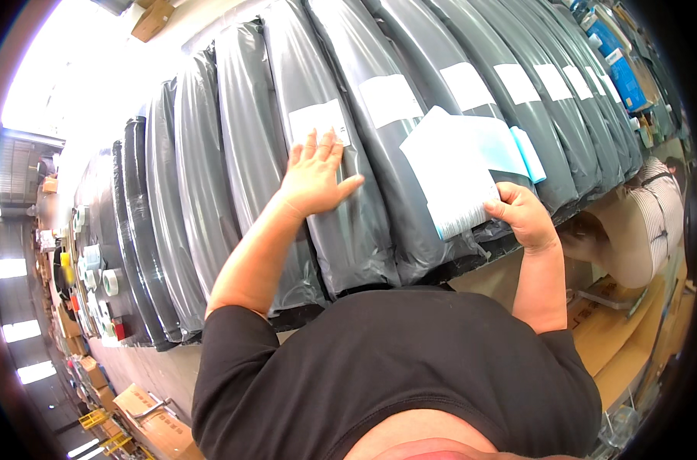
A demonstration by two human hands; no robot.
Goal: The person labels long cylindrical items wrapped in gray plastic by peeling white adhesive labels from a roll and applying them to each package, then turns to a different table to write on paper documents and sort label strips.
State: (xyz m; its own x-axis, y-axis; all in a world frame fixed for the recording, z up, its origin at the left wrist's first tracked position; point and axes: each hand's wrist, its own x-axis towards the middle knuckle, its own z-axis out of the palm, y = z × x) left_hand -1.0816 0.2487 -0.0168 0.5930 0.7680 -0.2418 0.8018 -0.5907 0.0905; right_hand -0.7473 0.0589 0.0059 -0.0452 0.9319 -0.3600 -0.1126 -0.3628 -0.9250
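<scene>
A row of long packages wrapped in dark grey plastic (348, 238) lies side by side across the table in front of me. My left hand (315, 178) rests flat with spread fingers on one of them, its fingertips over the lower part of a white label (315, 115). In my right hand (523, 217) is a bunch of label sheets (456, 172), white with pale blue parts, pinched at the lower right corner between thumb and fingers. Similar white labels (390, 98) sit on several packages to the right. The packages left of my left hand show no label.
White tape rolls (111, 282) stand at the table's left end. A blue box (626, 80) is at the far right. Another person in a striped top (657, 222) bends beside the table at right. Flat cardboard (621, 337) lies low on the right, cardboard boxes (160, 420) lower left.
</scene>
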